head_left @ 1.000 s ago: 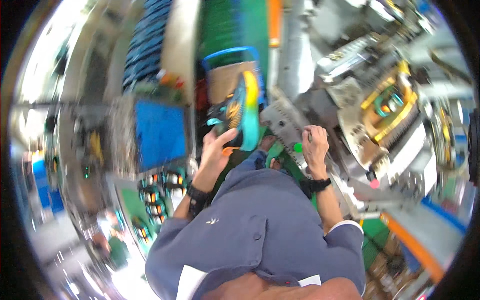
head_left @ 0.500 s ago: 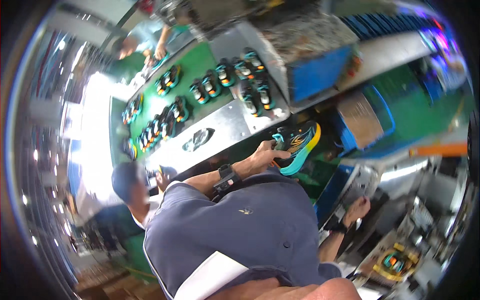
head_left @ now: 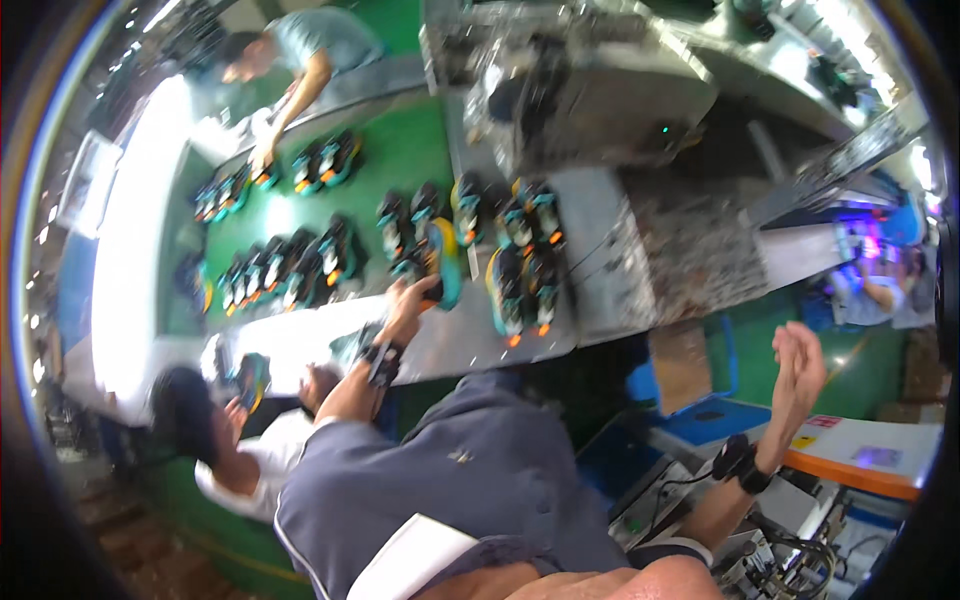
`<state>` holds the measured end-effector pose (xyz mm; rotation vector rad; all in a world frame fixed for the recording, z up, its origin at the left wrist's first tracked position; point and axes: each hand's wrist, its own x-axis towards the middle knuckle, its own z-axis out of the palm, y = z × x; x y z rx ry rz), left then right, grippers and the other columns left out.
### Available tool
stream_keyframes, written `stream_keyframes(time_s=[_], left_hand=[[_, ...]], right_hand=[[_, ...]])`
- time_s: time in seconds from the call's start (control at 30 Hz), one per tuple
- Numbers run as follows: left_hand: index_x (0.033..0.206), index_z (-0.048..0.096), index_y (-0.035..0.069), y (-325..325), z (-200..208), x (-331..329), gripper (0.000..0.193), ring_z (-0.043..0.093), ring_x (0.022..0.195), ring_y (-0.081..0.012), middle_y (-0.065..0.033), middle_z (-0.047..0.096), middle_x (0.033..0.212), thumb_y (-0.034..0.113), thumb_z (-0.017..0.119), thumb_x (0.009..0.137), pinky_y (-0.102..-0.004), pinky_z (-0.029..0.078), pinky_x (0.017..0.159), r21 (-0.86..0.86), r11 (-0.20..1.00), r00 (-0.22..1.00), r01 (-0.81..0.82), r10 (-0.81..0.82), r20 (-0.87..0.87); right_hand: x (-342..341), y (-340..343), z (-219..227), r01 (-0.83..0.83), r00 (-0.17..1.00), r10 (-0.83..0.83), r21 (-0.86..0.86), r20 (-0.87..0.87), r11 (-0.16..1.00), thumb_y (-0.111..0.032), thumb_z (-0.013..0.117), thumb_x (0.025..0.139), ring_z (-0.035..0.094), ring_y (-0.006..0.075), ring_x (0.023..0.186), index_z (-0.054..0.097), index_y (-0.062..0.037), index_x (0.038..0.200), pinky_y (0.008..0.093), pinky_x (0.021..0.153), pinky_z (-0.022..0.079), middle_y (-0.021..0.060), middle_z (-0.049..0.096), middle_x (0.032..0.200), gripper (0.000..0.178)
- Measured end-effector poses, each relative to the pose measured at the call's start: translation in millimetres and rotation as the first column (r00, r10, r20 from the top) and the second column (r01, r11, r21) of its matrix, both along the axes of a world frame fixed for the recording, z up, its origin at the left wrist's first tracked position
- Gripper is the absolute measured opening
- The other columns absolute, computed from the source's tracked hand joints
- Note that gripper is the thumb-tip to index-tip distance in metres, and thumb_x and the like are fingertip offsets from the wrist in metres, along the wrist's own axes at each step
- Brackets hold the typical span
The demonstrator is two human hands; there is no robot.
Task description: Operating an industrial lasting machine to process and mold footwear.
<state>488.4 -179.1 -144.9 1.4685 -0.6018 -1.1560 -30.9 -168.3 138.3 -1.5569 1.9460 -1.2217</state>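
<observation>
My left hand grips a black sports shoe with a teal and yellow sole by its heel end. That shoe is held over the near edge of the metal bench, close to a row of similar shoes. Nearest on its right are a standing pair of black and teal shoes with orange tips. Well off to the right, my right hand is raised with its fingers stretched out, holding nothing. Both wrists wear dark bands.
A green conveyor belt carries several more shoes. One co-worker reaches over its far side; another co-worker handles a shoe at my left. A metal machine stands beyond the bench. An orange-edged panel lies near my right arm.
My left hand has carried the shoe leftward and up over the bench. My right hand has risen away from the machinery at the lower right. The view has turned.
</observation>
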Motion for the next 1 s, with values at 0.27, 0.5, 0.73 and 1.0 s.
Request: stream_keyframes(time_s=[0.27, 0.5, 0.73, 1.0], left_hand=[[0.104, 0.062, -0.001, -159, -1, 64, 0.037, 0.063, 0.071, -0.0176, -0.0075, 0.066, 0.087, 0.013, 0.075, 0.073, -0.0291, 0.051, 0.063, 0.107, 0.993, 0.986, -0.045, 0.061, -0.156], [0.099, 0.062, -0.005, -332, -114, 153, 0.043, 0.064, 0.074, -0.0243, -0.0153, 0.067, 0.088, 0.020, 0.077, 0.068, -0.0358, 0.053, 0.062, 0.182, 0.981, 0.990, -0.073, 0.049, 0.134], [0.125, 0.035, -0.009, -432, -182, 172, 0.064, 0.053, 0.108, -0.0445, -0.0306, 0.055, 0.113, 0.018, 0.062, 0.074, -0.0462, 0.045, 0.093, 0.137, 0.988, 0.801, -0.076, -0.021, 0.599], [0.142, 0.032, 0.000, -297, -100, 68, 0.068, 0.055, 0.117, -0.0340, -0.0245, 0.052, 0.130, 0.023, 0.065, 0.088, -0.0386, 0.047, 0.092, -0.012, 0.993, 0.956, 0.117, -0.110, 0.272]], right_hand=[[40, -311, 144, -0.272, 0.754, 0.213, 0.001, -0.621, 0.962, -0.011, 0.062, 0.089, 0.056, 0.0241, 0.116, 0.052, -0.0058, 0.130, 0.0349, 0.097, 0.044, 0.0119, 0.058, 0.127, 0.042], [214, -478, 128, -0.594, 0.127, 0.212, 0.097, -0.969, 0.798, 0.009, 0.065, 0.069, 0.035, 0.0296, 0.135, 0.040, -0.0148, 0.142, 0.0390, 0.112, 0.031, 0.0097, 0.041, 0.144, 0.081], [189, -547, 130, -0.536, -0.156, 0.122, 0.188, -0.980, 0.823, 0.012, 0.069, 0.065, 0.049, 0.0330, 0.119, 0.051, -0.0025, 0.126, 0.0404, 0.102, 0.039, 0.0149, 0.051, 0.129, 0.064], [147, -473, 160, -0.611, -0.051, -0.056, -0.013, -0.997, 0.791, -0.005, 0.071, 0.079, 0.056, 0.0330, 0.097, 0.057, -0.0054, 0.117, 0.0388, 0.083, 0.046, 0.0146, 0.058, 0.103, 0.040]])
